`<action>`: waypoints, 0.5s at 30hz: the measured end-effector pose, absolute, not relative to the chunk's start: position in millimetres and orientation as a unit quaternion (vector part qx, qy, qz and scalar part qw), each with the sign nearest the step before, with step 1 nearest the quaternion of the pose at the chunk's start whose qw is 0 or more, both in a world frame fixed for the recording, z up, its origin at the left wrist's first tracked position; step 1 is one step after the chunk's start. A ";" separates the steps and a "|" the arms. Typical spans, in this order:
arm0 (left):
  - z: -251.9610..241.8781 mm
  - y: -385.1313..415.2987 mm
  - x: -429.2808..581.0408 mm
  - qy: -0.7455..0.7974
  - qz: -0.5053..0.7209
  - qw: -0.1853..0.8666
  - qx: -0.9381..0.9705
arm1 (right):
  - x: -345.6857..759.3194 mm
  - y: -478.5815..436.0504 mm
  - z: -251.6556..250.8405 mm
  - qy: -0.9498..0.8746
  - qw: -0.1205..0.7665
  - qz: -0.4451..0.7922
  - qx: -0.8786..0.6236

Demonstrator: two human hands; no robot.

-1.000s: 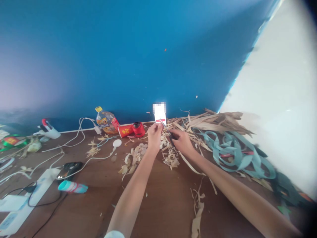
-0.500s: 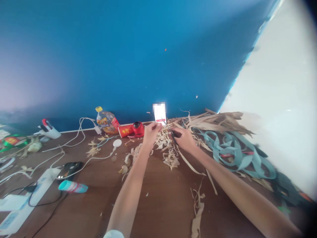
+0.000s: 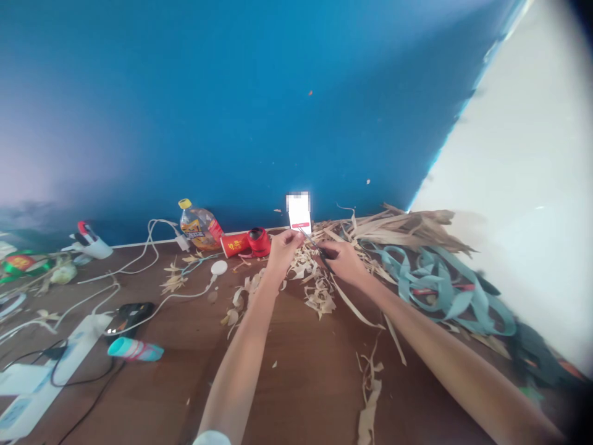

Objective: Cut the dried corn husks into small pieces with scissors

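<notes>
My right hand [image 3: 343, 258] is closed around the dark handles of a pair of scissors [image 3: 315, 246]. The blades point up and left, at the fingertips of my left hand [image 3: 283, 248]. Thumb and fingers of that left hand are pinched together; whatever they hold is too small to make out. Under both hands lies a heap of pale dried husk scraps [image 3: 319, 298]. Just behind them a phone [image 3: 299, 213] with a bright screen leans against the wall.
Dried husks [image 3: 412, 228] and a tangled blue-green ribbon [image 3: 445, 290] lie at right. To the left are a bottle [image 3: 200, 227], a red paper cup [image 3: 235, 245], red tape roll [image 3: 258, 242], white cables, a power strip [image 3: 50, 383] and a light-blue roll [image 3: 136, 350].
The scissor blades have dipped slightly and now sit closer to my left fingertips. My arms and the things on the table look almost the same.
</notes>
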State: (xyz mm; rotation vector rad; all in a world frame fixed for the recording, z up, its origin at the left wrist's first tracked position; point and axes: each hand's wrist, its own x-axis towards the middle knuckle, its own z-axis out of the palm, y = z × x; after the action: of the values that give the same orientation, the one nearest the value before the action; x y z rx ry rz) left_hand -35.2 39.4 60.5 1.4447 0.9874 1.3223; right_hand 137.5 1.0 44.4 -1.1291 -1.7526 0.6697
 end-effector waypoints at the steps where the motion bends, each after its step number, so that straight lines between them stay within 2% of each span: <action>1: 60.5 39.4 -35.2 0.400 0.536 0.459 0.585 | 137.6 0.8 44.5 -0.712 0.458 0.265 -0.461; 10: 65.3 39.5 -42.5 0.398 0.517 0.459 0.603 | 143.6 0.9 50.2 -0.746 0.418 0.198 -0.479; 15: 72.8 39.9 -53.3 0.412 0.466 0.429 0.655 | 150.5 3.1 55.7 -0.761 0.385 0.216 -0.474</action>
State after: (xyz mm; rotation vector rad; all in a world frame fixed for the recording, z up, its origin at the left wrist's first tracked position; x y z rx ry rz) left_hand -53.3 39.9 72.8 1.6337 1.0293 1.1634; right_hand 150.5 3.1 55.7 -1.2084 -1.9392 0.5507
